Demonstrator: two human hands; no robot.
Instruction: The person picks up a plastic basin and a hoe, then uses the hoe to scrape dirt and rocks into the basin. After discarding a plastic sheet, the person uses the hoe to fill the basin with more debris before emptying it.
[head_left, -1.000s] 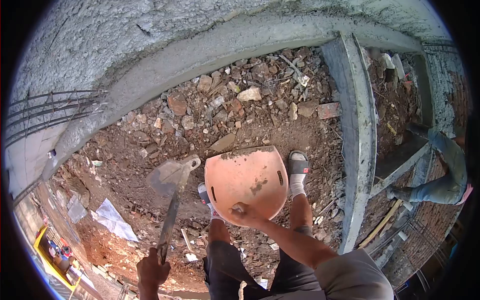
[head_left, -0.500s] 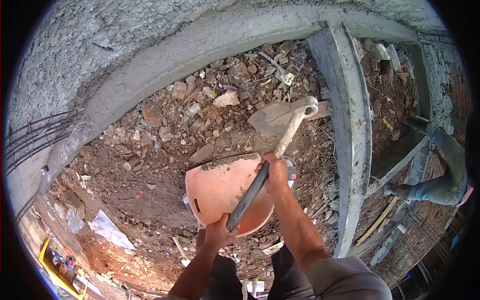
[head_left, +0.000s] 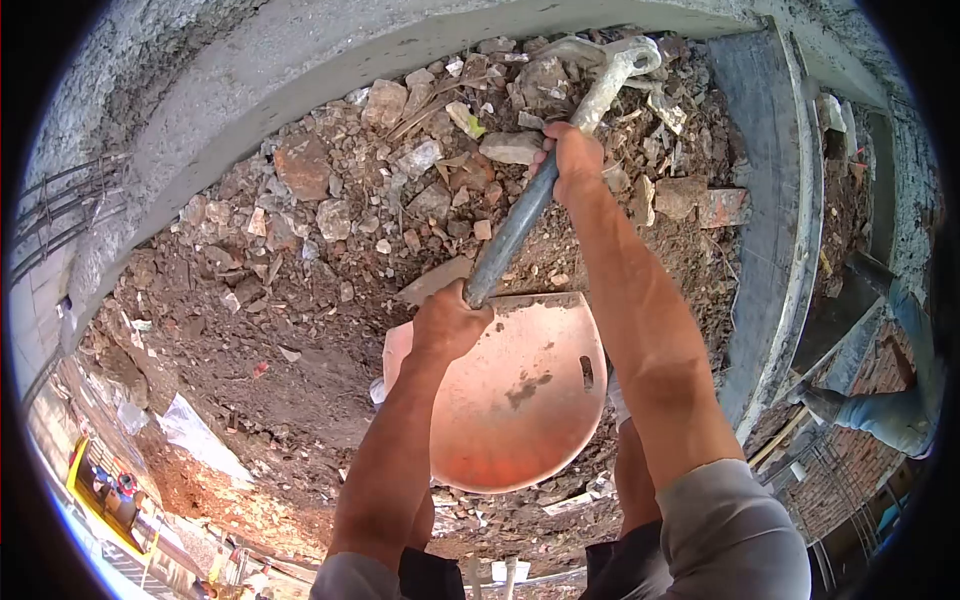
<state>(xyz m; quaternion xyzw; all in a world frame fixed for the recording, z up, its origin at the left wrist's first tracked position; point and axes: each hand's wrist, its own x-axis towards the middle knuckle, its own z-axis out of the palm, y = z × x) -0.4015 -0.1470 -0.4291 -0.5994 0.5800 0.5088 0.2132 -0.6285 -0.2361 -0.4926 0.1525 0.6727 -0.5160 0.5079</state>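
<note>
Both of my hands grip the grey handle [head_left: 512, 232] of a hoe. My left hand [head_left: 448, 322] holds its near end, just above the rim of an orange pan. My right hand [head_left: 572, 160] holds it farther up, near the metal socket. The hoe head [head_left: 600, 62] lies in the stone and brick rubble [head_left: 400, 190] at the foot of the concrete wall. The orange pan [head_left: 520, 400] sits on the ground between my feet, with a smear of dirt inside.
A rough concrete wall [head_left: 250, 90] curves along the top and left. A concrete beam [head_left: 775, 230] runs down the right side. Beyond it another person's legs [head_left: 890, 405] show at the right edge. White plastic sheet [head_left: 195, 435] lies at lower left.
The hoe has swung from above the pan forward and down into the rubble by the wall. My left hand moved up off the pan's rim; my arms have stretched out.
</note>
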